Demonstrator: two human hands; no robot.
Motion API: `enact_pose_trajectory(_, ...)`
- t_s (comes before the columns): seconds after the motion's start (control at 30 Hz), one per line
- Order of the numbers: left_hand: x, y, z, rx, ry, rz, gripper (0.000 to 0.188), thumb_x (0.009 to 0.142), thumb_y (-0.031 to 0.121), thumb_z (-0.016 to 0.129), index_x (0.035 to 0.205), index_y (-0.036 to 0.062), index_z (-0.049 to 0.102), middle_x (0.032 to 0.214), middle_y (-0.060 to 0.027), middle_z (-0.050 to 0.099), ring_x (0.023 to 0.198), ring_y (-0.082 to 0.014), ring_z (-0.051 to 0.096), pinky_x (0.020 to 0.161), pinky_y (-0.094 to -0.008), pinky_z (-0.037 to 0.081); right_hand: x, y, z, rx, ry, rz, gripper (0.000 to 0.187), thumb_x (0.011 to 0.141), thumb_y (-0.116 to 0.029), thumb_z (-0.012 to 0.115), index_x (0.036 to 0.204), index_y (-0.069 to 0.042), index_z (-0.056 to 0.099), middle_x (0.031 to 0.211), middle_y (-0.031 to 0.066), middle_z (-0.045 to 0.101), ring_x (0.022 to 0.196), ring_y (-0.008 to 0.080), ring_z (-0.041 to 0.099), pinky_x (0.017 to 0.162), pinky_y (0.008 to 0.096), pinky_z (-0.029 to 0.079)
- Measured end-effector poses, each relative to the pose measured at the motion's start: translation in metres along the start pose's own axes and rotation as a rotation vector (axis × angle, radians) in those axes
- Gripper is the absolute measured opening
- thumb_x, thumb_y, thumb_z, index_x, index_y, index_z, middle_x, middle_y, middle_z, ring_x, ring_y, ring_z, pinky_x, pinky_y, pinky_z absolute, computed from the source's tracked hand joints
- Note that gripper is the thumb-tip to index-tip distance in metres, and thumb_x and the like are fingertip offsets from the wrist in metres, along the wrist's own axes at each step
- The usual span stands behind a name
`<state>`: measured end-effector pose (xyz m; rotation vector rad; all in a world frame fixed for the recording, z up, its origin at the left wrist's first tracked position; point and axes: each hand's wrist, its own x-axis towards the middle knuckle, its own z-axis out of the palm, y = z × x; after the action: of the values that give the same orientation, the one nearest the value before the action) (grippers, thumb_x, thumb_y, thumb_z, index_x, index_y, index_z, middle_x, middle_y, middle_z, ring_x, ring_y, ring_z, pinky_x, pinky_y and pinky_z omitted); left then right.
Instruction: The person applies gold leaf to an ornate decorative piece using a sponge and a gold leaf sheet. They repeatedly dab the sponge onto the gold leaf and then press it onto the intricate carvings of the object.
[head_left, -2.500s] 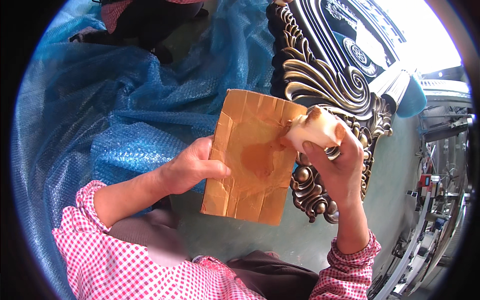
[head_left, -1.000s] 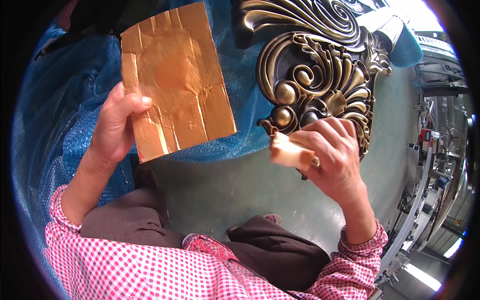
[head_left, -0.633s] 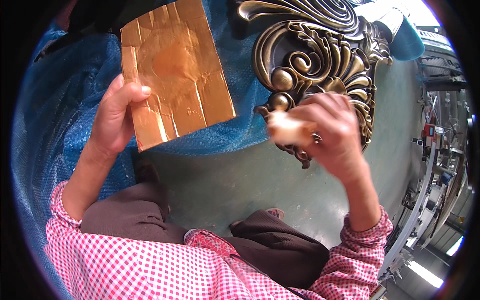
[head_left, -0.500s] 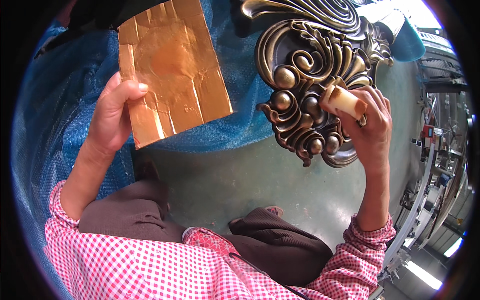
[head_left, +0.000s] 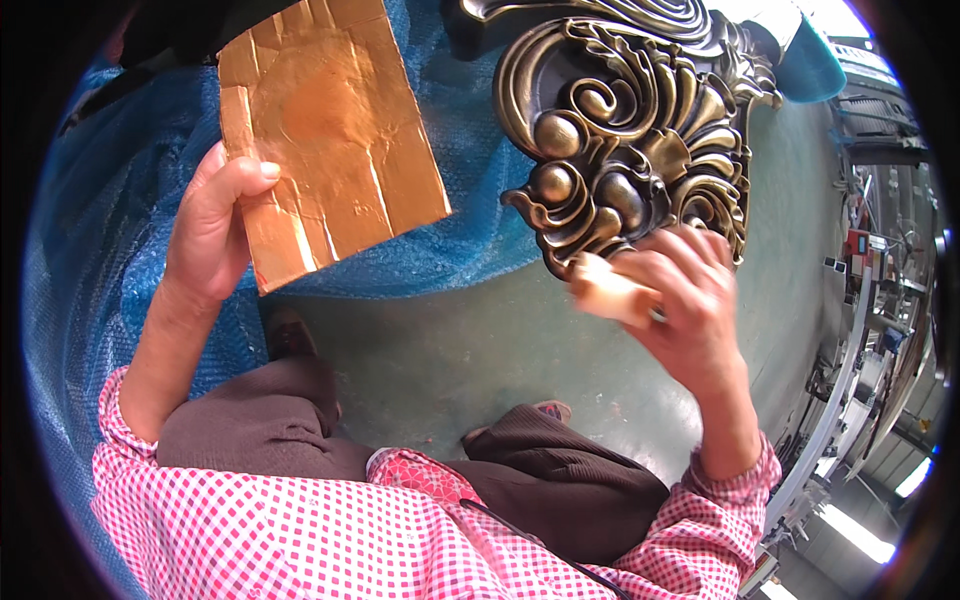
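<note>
Right hand [head_left: 690, 300] grips a pale pad [head_left: 610, 290] at the carved frame's [head_left: 630, 150] 6 o'clock edge, lower than before | left hand [head_left: 210, 230] pinches gold foil sheet [head_left: 325, 130] at 11 o'clock, unchanged | blue wrap [head_left: 90, 260] over green floor [head_left: 470, 350]

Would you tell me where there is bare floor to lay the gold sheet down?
Bare green floor lies between the blue bubble wrap, the ornate carving and the person's feet. The right hand crowds the carving's lower tip.
</note>
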<state>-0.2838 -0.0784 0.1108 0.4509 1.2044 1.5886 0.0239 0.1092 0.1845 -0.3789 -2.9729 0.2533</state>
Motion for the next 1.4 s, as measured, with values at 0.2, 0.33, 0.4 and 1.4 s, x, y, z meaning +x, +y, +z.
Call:
enact_pose_trajectory(0.2,0.004,-0.003,0.002,0.003,-0.017,-0.031,0.045,0.084,0.011,0.05,0.125,-0.0037,0.041,0.115,-0.014,0.058,0.103,-0.0189,0.06,0.093,-0.033,0.049,-0.003,-0.006,-0.009,0.034,0.106,0.038,0.041,0.053,-0.011,0.076,0.092,-0.009,0.065,0.083,0.0043,0.062,0.079,0.0221,0.058,0.075,0.0355,0.04)
enact_pose_trajectory(0.33,0.003,-0.008,0.001,0.002,0.016,-0.007,0.045,0.084,0.01,0.05,0.126,-0.004,0.04,0.116,-0.0145,0.057,0.103,-0.0192,0.061,0.092,-0.0334,0.05,0.006,-0.01,0.011,0.042,-0.018,-0.069,0.032,0.058,-0.011,0.071,0.09,-0.009,0.063,0.082,0.0027,0.06,0.08,0.0232,0.056,0.077,0.0357,0.039)
enact_pose_trajectory(0.4,0.002,-0.005,0.001,-0.005,0.014,-0.008,0.046,0.084,0.01,0.05,0.126,-0.0043,0.04,0.117,-0.0148,0.057,0.103,-0.0193,0.061,0.091,-0.0336,0.05,-0.008,0.007,-0.013,-0.076,0.045,0.061,0.032,0.056,-0.006,0.07,0.087,-0.008,0.063,0.08,0.0038,0.06,0.079,0.0238,0.056,0.075,0.0361,0.04)
enact_pose_trajectory(1.4,0.005,-0.003,0.008,0.07,0.02,-0.018,0.049,0.083,0.011,0.051,0.128,-0.0045,0.037,0.116,-0.0165,0.056,0.104,-0.0189,0.06,0.091,-0.0326,0.05,-0.006,-0.004,-0.001,0.057,0.126,0.051,0.032,0.054,-0.011,0.072,0.084,-0.009,0.062,0.078,0.0042,0.057,0.077,0.0247,0.055,0.075,0.036,0.04)
